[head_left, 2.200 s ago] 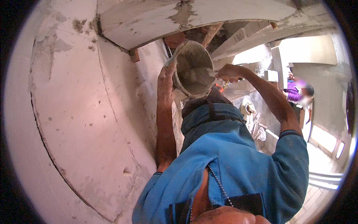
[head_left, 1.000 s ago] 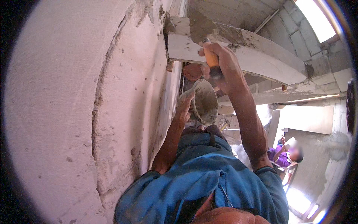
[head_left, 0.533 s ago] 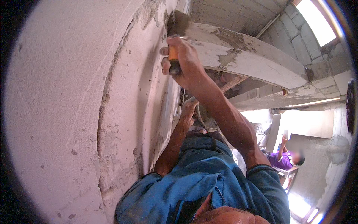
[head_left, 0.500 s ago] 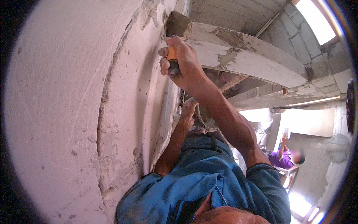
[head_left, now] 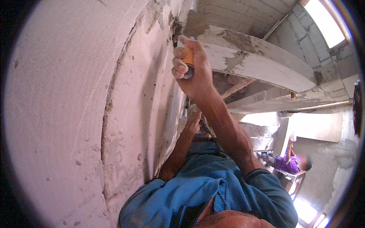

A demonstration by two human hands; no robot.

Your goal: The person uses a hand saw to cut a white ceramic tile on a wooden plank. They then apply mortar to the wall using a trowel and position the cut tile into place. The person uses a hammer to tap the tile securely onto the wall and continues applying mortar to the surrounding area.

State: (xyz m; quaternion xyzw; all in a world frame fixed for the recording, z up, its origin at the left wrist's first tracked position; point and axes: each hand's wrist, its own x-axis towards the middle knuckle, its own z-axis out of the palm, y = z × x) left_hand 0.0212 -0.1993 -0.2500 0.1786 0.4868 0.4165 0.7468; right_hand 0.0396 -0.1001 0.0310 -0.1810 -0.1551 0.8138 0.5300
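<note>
My right hand (head_left: 195, 68) is raised in front of me, its fingers wrapped round the orange and black handle (head_left: 188, 57) of a trowel. Past my knuckles, the trowel's mortar-coloured blade is blurred against the wall corner and hard to make out. Close by on the left rises a pale plastered wall (head_left: 76, 114) with a long, rough crack or ledge running up it. Lower down, my left hand (head_left: 194, 116) is closed beside that wall, partly covered by my right forearm. What it grips is mostly hidden.
A thick pale concrete beam (head_left: 262, 60), patched with mortar, extends to the right from the wall corner. Beneath it slants a wooden pole (head_left: 237, 88). Farther right, a person in purple (head_left: 289, 163) sits near a large pale board (head_left: 315, 127). A bright window opening (head_left: 325, 21) shows at upper right.
My right hand has shifted slightly right and down with the trowel. Its blade, broad and plain before, is now blurred. A curved rim beside my left hand shows less now.
</note>
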